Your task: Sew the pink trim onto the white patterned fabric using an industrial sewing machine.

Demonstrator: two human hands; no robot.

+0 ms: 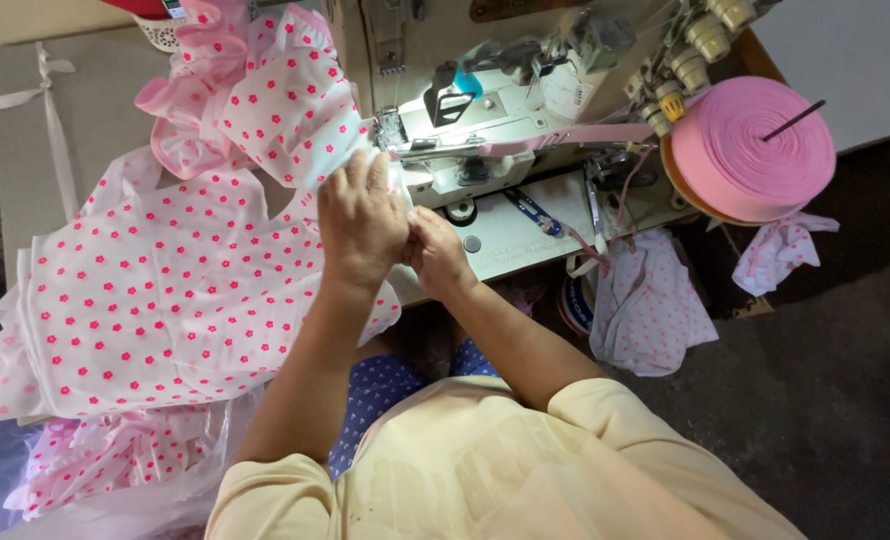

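Observation:
My left hand lies on a white fabric with pink flowers and pinches its edge just left of the sewing machine's needle area. Touching it on the right, my right hand grips the same edge of the fabric from below. The cloth spreads out to the left and bunches into ruffles behind my hands. The white sewing machine stands straight ahead, with a pink tape running into it from a big pink tape roll on the right.
Blue-handled snips lie on the machine table. More flowered pieces hang off the table's right side and under the roll. A grey board with white ribbon stands at the left. Dark floor lies at the right.

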